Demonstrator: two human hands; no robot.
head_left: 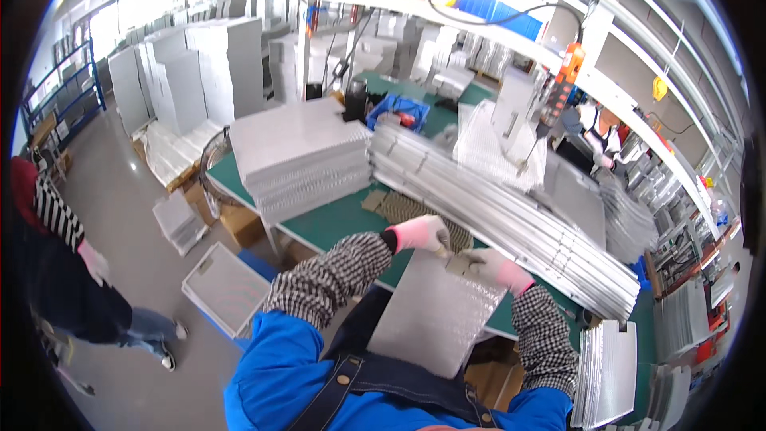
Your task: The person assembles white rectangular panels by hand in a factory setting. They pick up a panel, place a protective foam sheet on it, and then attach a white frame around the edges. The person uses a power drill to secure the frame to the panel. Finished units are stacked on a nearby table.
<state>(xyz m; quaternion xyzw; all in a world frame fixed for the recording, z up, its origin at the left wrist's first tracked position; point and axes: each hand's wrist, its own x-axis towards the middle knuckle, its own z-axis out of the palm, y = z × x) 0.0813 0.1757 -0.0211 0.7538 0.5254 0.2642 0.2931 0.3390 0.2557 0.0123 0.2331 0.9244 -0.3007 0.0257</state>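
A flat silver-grey panel [431, 315] leans tilted against the front edge of the green table, its lower end near my lap. At its top edge, my gloved left hand [421, 235] is closed in a pinch; what lies between the fingertips is too small to make out. Close beside it, my gloved right hand [501, 268] pinches a small beige piece [458, 264] at the panel's top edge. Just beyond my hands lies a brown, ridged sheet [403, 207], partly hidden by the left hand.
Long silver metal profiles [511, 215] lie stacked across the table behind my hands. A tall stack of grey panels [299, 152] stands to the left, more panels [606, 371] to the right. An orange power screwdriver [568, 72] hangs overhead. Another person [72, 271] stands at far left.
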